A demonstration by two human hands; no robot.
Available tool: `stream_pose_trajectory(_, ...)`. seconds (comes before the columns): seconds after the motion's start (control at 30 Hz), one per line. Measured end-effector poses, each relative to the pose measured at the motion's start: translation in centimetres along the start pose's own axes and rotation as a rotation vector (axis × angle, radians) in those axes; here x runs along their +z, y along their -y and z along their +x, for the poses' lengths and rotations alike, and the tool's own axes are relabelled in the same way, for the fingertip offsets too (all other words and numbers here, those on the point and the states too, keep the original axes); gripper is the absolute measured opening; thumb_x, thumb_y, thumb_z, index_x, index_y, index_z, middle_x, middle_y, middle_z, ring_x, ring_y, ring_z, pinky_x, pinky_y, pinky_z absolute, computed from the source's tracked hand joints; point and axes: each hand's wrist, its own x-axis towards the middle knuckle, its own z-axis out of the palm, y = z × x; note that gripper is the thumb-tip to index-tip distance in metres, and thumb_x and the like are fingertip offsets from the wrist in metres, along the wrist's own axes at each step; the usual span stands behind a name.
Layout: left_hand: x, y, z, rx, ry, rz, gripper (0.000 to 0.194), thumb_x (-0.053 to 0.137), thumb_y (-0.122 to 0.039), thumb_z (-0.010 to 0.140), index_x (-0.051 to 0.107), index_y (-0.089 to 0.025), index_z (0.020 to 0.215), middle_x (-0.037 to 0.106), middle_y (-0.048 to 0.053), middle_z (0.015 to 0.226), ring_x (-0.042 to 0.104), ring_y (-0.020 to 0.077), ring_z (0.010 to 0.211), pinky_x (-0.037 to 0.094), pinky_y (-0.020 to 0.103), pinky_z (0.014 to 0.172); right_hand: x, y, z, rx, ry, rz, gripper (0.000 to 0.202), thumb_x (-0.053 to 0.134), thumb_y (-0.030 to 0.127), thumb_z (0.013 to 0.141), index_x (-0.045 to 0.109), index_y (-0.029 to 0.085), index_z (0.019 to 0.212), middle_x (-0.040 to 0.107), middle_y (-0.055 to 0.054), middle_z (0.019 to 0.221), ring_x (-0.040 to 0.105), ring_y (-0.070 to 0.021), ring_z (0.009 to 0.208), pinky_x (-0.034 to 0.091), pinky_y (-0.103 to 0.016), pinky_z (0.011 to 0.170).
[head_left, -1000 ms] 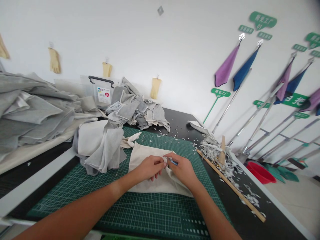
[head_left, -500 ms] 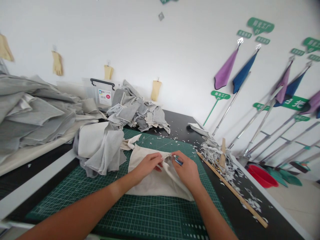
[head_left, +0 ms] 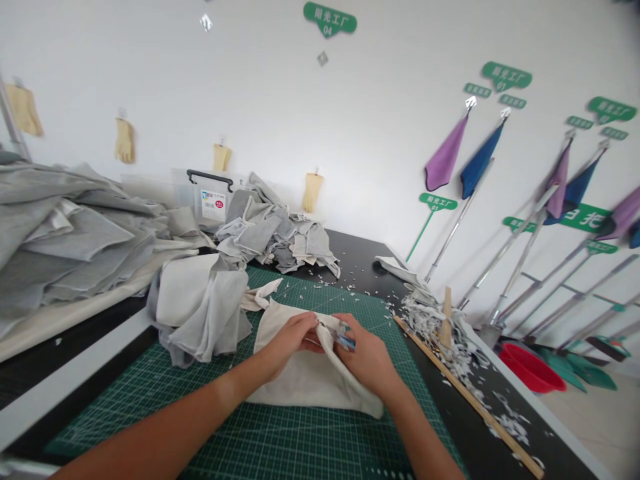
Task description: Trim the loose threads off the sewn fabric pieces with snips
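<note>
A cream cloth (head_left: pixel 310 380) lies on the green cutting mat (head_left: pixel 280 443), its far edge lifted and folded toward me. My left hand (head_left: pixel 297 337) is closed, pinching that raised edge between thumb and fingers. In my right hand (head_left: pixel 367 357) is a small blue tool (head_left: pixel 346 338) that looks like thread snips, closed in the fingers. Its tip lies against the folded cloth beside my left fingertips, and the hand partly hides it. Just beyond the cloth's far left corner lies a small twisted cream piece (head_left: pixel 263 293).
Grey cloths are heaped on the mat (head_left: pixel 200 307), at far left (head_left: pixel 75 233) and at the back (head_left: pixel 280 230) near a clear plastic box (head_left: pixel 213 207). To the right are a long wooden strip (head_left: pixel 470 393), a short wooden piece (head_left: pixel 447 317) and pale scraps (head_left: pixel 435 307).
The cloth's edge is lifted and folded over more, and both hands have shifted slightly left across it. The blue tool shows more plainly. The whole view has tilted up a little.
</note>
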Motion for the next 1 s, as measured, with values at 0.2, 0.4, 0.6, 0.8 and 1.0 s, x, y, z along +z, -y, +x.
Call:
stream_pose_trajectory(0.2, -0.4, 0.6, 0.2, -0.095, 0.028, 0.119, 0.028, 0.052, -0.044, 0.088, 0.058, -0.017, 0.084, 0.068, 0.006, 0.077, 0.066, 0.0201, 0.069, 0.056, 0.035, 0.07, 0.2, -0.7, 0.6, -0.023, -0.2, 0.098, 0.028, 0.051, 0.037, 0.095, 0.064, 0.033, 0.119, 0.074, 0.001, 0.102, 0.069, -0.02, 0.089, 0.048, -0.028, 0.077)
stream_pose_trajectory(0.4, -0.6, 0.8, 0.4, -0.136, 0.052, 0.099, 0.027, 0.049, -0.042, 0.088, 0.059, -0.017, 0.087, 0.067, 0.005, 0.072, 0.066, 0.0194, 0.064, 0.054, 0.031, 0.062, -0.1, -0.7, 0.6, -0.052, -0.096, 0.074, 0.03, 0.058, 0.036, 0.09, 0.066, 0.034, 0.119, 0.074, 0.003, 0.089, 0.067, -0.0186, 0.078, 0.047, -0.027, 0.072)
stream_pose_trajectory(0.6, -0.8, 0.6, 0.5, -0.145, 0.06, 0.115, 0.024, 0.049, -0.041, 0.088, 0.056, -0.018, 0.086, 0.066, 0.004, 0.068, 0.064, 0.0185, 0.062, 0.052, 0.029, 0.06, 0.6, -0.9, 0.8, -0.117, -0.084, 0.16, 0.022, 0.054, 0.039, 0.095, 0.07, 0.029, 0.105, 0.074, 0.001, 0.099, 0.067, -0.0191, 0.089, 0.048, -0.027, 0.08)
stream_pose_trajectory(0.8, -0.7, -0.4, 0.4, -0.093, 0.013, 0.345, 0.023, 0.052, -0.042, 0.086, 0.056, -0.021, 0.094, 0.06, 0.0, 0.07, 0.061, 0.0169, 0.059, 0.046, 0.025, 0.053, 0.5, -0.6, 0.9, -0.08, -0.172, 0.235, 0.029, 0.048, 0.047, 0.098, 0.068, 0.025, 0.1, 0.071, 0.001, 0.09, 0.063, -0.0179, 0.08, 0.045, -0.025, 0.073)
stream_pose_trajectory(1.0, 0.3, -1.7, -1.0, 0.211, -0.014, 0.611, 0.035, 0.047, -0.046, 0.095, 0.059, -0.024, 0.119, 0.06, -0.001, 0.078, 0.056, 0.015, 0.071, 0.042, 0.023, 0.065, 0.8, -0.6, 1.0, -0.109, -0.115, 0.236, 0.036, 0.049, 0.05, 0.098, 0.062, 0.022, 0.078, 0.058, 0.003, 0.07, 0.052, -0.0145, 0.068, 0.038, -0.023, 0.064)
